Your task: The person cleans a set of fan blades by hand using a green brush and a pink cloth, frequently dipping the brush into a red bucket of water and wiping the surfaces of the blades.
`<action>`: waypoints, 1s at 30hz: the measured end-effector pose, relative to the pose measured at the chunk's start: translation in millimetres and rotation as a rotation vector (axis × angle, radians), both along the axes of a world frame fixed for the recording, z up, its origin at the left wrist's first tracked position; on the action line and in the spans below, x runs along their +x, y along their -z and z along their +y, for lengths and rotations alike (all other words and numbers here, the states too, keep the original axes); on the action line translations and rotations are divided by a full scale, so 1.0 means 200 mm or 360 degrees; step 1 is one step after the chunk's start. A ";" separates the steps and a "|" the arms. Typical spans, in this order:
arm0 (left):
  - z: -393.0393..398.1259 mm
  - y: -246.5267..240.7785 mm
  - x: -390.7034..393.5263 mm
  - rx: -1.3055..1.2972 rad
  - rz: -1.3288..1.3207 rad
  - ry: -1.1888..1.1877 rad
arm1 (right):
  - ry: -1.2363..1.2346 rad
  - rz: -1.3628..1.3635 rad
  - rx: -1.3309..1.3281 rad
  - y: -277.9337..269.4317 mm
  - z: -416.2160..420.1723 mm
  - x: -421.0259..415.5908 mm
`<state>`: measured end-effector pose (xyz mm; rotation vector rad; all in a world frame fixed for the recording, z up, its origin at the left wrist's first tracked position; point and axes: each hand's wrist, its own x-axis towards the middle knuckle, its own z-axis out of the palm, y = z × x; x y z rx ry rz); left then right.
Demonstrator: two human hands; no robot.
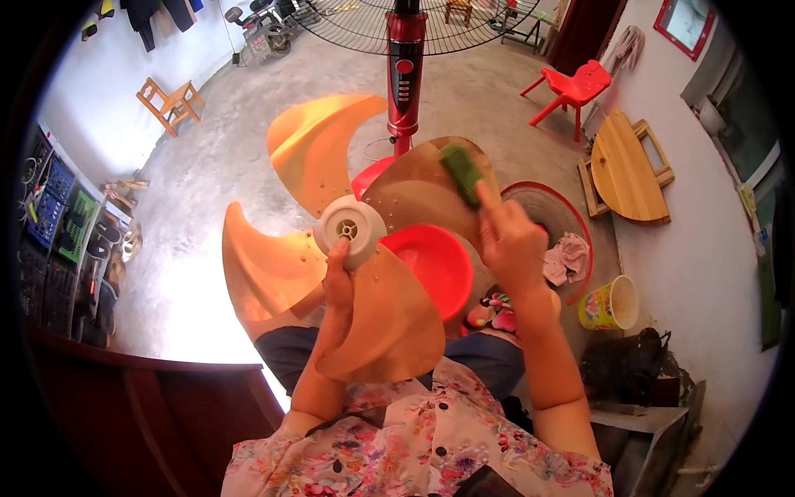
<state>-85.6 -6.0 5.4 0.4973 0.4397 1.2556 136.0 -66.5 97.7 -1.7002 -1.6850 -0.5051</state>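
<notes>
An orange fan blade assembly (pixel 379 329) with several curved blades and a pale plastic hub (pixel 366 227) is raised above my lap. My left hand (pixel 339 279) grips it at the hub, thumb on the hub's face and the other fingers hidden behind. In my right hand (pixel 512 239) is a green scouring pad (pixel 461 174), which lies over the browner, duller blade (pixel 413 180) at the upper right. Whether the pad presses on the blade I cannot tell. A red plastic basin (pixel 442 273) shows below, partly covered by the blades.
Ahead stands a red-and-black fan stand (pixel 405 74) with its wire rear guard (pixel 348 31). On the right are a fan guard (pixel 577 211) with a pink cloth (pixel 566 258), a yellow bucket (pixel 605 304), a folded wooden table (pixel 630 171) and a red plastic chair (pixel 571 87). A wooden chair (pixel 169 102) stands left.
</notes>
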 end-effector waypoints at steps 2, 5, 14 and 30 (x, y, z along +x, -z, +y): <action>0.00 0.01 -0.01 -0.0006 -0.0037 0.0041 | 0.0047 0.0042 0.0066 0.01 0.03 0.05; 0.00 0.00 0.01 0.0069 -0.0045 0.0103 | -0.0015 0.0063 0.0064 0.00 0.04 0.05; 0.02 -0.08 -0.05 0.0163 -0.0118 0.0014 | 0.0056 0.0126 -0.0020 0.04 -0.09 0.11; -0.01 -0.05 -0.06 0.0157 0.0007 -0.0014 | 0.0066 -0.0009 0.0106 -0.03 -0.13 0.09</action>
